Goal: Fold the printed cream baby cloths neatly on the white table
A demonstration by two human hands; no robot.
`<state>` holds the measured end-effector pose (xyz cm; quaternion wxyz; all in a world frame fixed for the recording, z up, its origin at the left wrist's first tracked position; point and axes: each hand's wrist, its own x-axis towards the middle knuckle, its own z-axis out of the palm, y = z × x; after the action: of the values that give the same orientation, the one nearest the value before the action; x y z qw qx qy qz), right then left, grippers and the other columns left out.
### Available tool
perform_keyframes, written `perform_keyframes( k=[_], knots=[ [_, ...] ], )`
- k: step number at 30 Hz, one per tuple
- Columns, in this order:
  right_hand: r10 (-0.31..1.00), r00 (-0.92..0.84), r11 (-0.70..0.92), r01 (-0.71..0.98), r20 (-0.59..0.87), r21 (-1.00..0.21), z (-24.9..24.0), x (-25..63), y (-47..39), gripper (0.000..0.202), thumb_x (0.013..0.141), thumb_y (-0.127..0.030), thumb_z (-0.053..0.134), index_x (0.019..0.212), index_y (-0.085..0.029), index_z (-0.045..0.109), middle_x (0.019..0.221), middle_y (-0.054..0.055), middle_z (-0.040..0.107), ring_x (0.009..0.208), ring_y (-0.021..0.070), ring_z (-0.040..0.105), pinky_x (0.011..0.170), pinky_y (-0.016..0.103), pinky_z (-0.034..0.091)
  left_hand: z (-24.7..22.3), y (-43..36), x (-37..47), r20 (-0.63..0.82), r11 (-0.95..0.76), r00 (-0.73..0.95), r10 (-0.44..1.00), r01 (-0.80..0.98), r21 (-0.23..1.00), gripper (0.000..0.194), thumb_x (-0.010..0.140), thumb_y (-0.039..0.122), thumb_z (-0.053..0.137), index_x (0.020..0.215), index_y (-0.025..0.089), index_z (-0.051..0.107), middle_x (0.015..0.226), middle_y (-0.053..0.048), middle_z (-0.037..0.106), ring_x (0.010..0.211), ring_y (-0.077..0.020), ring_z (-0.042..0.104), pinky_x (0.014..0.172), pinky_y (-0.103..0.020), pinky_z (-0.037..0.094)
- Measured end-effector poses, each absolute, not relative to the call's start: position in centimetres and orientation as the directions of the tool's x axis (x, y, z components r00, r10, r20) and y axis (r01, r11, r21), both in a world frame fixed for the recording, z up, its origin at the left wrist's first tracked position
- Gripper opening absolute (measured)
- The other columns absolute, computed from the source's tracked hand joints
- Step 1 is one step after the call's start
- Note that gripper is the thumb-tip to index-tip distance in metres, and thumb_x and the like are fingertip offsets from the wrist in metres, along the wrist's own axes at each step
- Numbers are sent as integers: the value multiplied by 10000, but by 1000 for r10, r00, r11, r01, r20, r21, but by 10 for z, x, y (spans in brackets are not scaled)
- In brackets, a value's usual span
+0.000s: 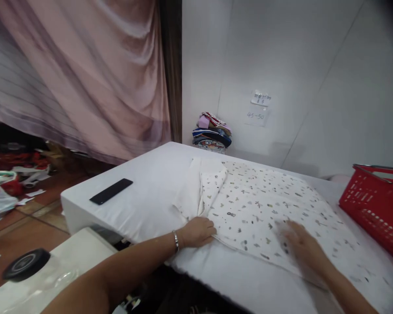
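Note:
A white cloth printed with small dark and olive motifs (pixel 245 205) lies spread over the white-covered table (pixel 150 187). Its left end is folded over in loose layers and shows a plain white side (pixel 188 196). My left hand (pixel 198 232), with a silver bracelet at the wrist, is closed on the near left edge of this cloth, fingers together. Over the right part of the cloth is my right hand (pixel 296 242), palm side down. Motion smears its fingers, so I cannot make out whether they touch or grip the fabric.
A black phone-like slab (pixel 111 191) lies on the table's left side. At the right edge stands a red plastic basket (pixel 376 209). Folded clothes (pixel 212 133) are stacked by the wall. A black-lidded clear jar (pixel 26 264) is at lower left. A pink curtain (pixel 118 78) hangs behind.

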<state>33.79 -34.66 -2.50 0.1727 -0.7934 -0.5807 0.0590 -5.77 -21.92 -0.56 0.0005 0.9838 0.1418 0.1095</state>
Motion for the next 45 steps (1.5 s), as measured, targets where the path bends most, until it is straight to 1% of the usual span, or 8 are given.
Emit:
perform_keyframes(
  k=[3, 7, 15, 20, 24, 36, 40, 45],
  knots=[
    [998, -9, 42, 873, 70, -486, -7, 238, -338, 517, 885, -529, 386, 1334, -290, 475, 1402, 40, 461, 1267, 257, 440, 1041, 404, 394, -1, -223, -56, 223, -931, 905, 362, 365, 32, 134, 897, 274, 439, 907, 210, 556, 868, -33, 601, 804, -167, 537, 695, -288, 403],
    [916, -346, 400, 825, 203, -399, 11, 136, -318, 413, 847, -340, 518, 1235, -200, 536, 1237, 78, 572, 1138, 245, 500, 988, 385, 398, 5, -228, -55, 234, -883, 853, 467, 466, 64, 161, 899, 311, 453, 894, 203, 572, 865, -24, 609, 817, -165, 546, 688, -275, 402],
    [955, -266, 291, 923, 129, -250, -9, 102, -289, 215, 847, -124, 428, 905, -183, 627, 963, 74, 620, 910, 217, 558, 785, 302, 426, -2, -229, -69, 275, -882, 839, 470, 435, 182, 160, 856, 345, 530, 841, 207, 609, 789, -9, 627, 782, -151, 560, 761, -285, 414],
    [934, -310, 345, 912, 179, -221, -18, 103, -294, 334, 842, -115, 399, 1082, -213, 611, 980, 83, 605, 906, 232, 563, 760, 304, 437, 10, -202, -73, 335, -772, 698, 633, 532, 349, 204, 869, 342, 501, 780, 210, 629, 796, -14, 644, 815, -149, 574, 795, -282, 418],
    [932, -303, 344, 912, 198, -223, -24, 103, -294, 385, 802, -129, 422, 1112, -273, 599, 964, 67, 606, 874, 240, 570, 746, 316, 450, 24, -158, -64, 202, -345, 281, 938, 786, 513, 189, 855, 305, 484, 840, 208, 645, 941, -34, 661, 869, -158, 589, 768, -269, 434],
    [917, -320, 370, 905, 239, -209, -62, 108, -284, 628, 767, -217, 402, 1366, -405, 381, 1027, 59, 641, 833, 271, 617, 712, 361, 505, 23, -89, -13, -78, -20, 61, 995, 893, 449, 523, 780, 571, 514, 1090, 153, 562, 1153, -149, 625, 1050, -278, 590, 809, -330, 454],
    [881, -319, 402, 895, 348, -196, -82, 111, -279, 769, 723, -213, 429, 1413, -472, 210, 1048, 27, 655, 833, 267, 633, 709, 361, 522, 19, -77, 5, -68, -36, 75, 995, 892, 450, 376, 762, 345, 592, 1073, 134, 568, 1125, -167, 623, 1020, -279, 606, 802, -335, 465],
    [876, -324, 416, 883, 358, -217, -92, 116, -274, 641, 712, -285, 450, 1308, -505, 373, 989, 17, 661, 776, 259, 641, 664, 349, 538, 18, -81, 20, 85, -201, 184, 979, 827, 526, 356, 828, 182, 488, 1180, 190, 532, 1208, -92, 594, 1090, -205, 567, 906, -290, 429]
  ],
)
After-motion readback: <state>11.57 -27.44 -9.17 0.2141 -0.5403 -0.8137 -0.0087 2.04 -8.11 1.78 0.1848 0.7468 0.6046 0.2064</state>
